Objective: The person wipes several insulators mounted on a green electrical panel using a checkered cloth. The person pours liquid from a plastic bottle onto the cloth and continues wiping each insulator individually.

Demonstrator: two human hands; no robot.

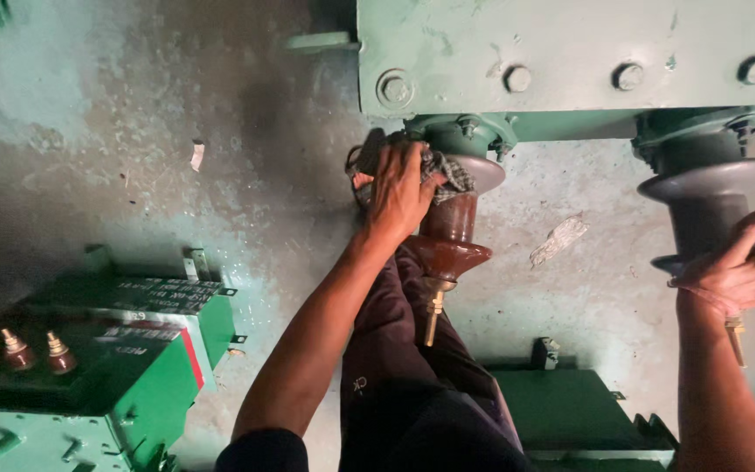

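My left hand (402, 188) presses a crumpled checked rag (450, 171) against the upper skirt of a brown ceramic insulator (449, 238) that hangs from a green metal housing (570, 52). A brass stud (432, 316) sticks out of the insulator's lower end. My right hand (744, 267) wraps around the lower part of a second, grey insulator (705, 197) at the right, also fixed under the housing. Its brass stud (735, 336) shows below my wrist.
A green metal box (107, 350) with three small brown terminals (15, 348) stands at the lower left. Another green box (570, 411) lies low at centre right. My dark trouser leg (412, 376) is below. Paper scraps (557, 239) lie on the stained concrete floor (176, 175).
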